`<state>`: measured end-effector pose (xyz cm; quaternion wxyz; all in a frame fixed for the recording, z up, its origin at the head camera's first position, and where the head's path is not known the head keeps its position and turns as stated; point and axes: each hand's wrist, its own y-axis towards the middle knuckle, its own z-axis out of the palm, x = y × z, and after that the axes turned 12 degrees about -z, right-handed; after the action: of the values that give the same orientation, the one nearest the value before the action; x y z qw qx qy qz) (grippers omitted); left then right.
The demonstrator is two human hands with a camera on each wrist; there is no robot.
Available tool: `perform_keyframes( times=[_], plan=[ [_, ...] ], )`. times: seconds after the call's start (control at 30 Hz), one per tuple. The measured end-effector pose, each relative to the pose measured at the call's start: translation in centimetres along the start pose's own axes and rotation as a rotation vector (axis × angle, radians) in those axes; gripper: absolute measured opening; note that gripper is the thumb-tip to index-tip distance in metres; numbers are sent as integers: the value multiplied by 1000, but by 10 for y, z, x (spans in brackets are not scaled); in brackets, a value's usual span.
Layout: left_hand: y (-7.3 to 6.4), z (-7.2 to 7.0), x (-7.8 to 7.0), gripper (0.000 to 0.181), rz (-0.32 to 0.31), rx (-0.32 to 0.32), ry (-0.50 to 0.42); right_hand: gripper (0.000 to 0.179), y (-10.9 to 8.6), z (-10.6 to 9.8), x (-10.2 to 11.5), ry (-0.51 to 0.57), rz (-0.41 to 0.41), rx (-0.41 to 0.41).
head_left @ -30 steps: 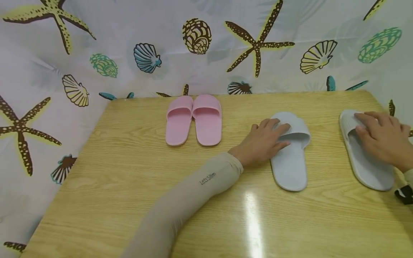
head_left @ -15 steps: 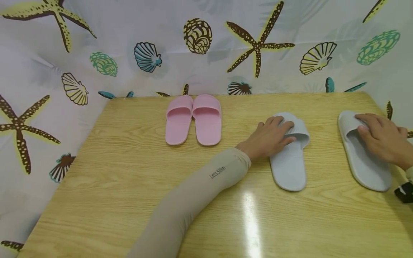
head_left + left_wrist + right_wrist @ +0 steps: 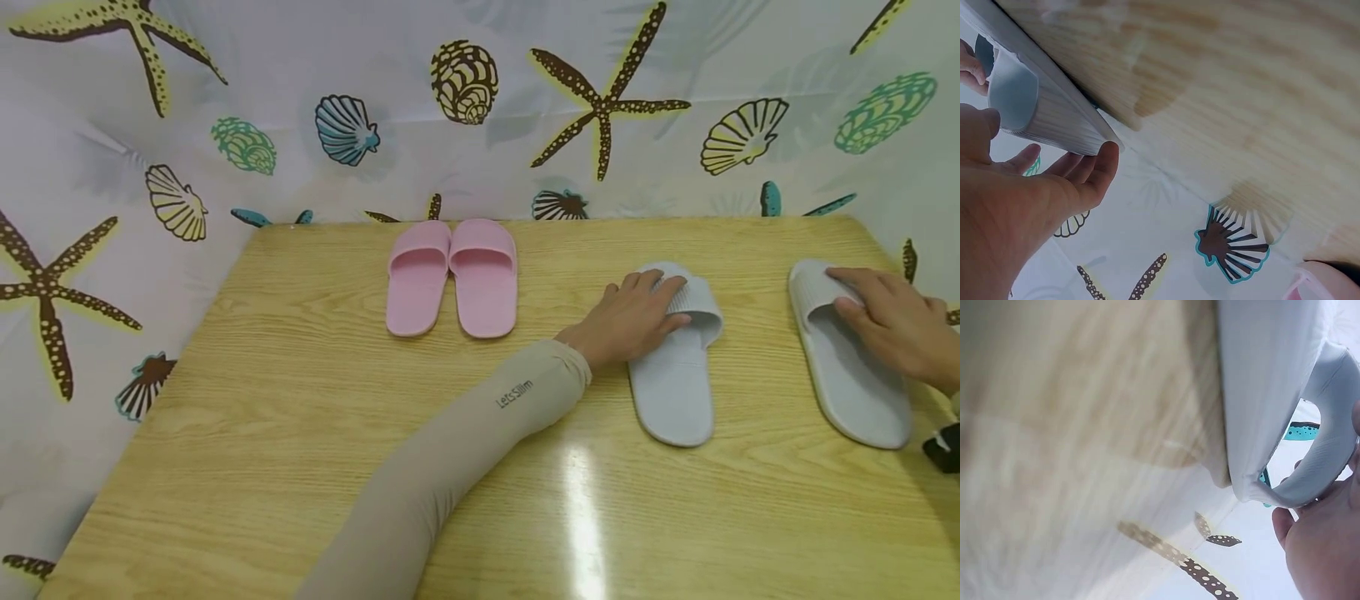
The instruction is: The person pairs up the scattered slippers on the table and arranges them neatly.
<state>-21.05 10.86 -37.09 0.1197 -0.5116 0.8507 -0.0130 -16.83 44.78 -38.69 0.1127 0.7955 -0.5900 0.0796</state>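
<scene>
Two light grey slippers lie apart on the wooden table, toes away from me. My left hand point(image 3: 626, 321) rests over the strap of the left grey slipper point(image 3: 672, 400), its fingers bent over the outer side and the thumb at the strap's opening. In the left wrist view, fingertips touch the slipper's toe edge point(image 3: 1115, 139). My right hand point(image 3: 903, 329) lies over the right grey slipper point(image 3: 847, 379), index finger and thumb on its strap. The right wrist view shows fingers round the outer side of that strap point(image 3: 1329, 450); part of them is hidden.
A pair of pink slippers point(image 3: 486, 292) stands side by side at the table's back edge, left of the grey ones. The wooden table point(image 3: 300, 400) meets a white curtain point(image 3: 285, 50) with starfish and shell prints at the back and sides.
My left hand has shifted slightly to the right, further over the left grey slipper's strap. The right hand and all the slippers stay nearly where they were.
</scene>
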Motion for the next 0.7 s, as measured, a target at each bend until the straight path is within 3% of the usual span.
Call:
perform_keyframes(
  times=[0.33,0.7],
  plan=[
    [-1,1,1,53,19,-31,61,59,3,0,-2,-4,-8,-11],
    [-2,-1,4,52,75,-33,24,55,2,-1,4,10,-18,-68]
  ],
)
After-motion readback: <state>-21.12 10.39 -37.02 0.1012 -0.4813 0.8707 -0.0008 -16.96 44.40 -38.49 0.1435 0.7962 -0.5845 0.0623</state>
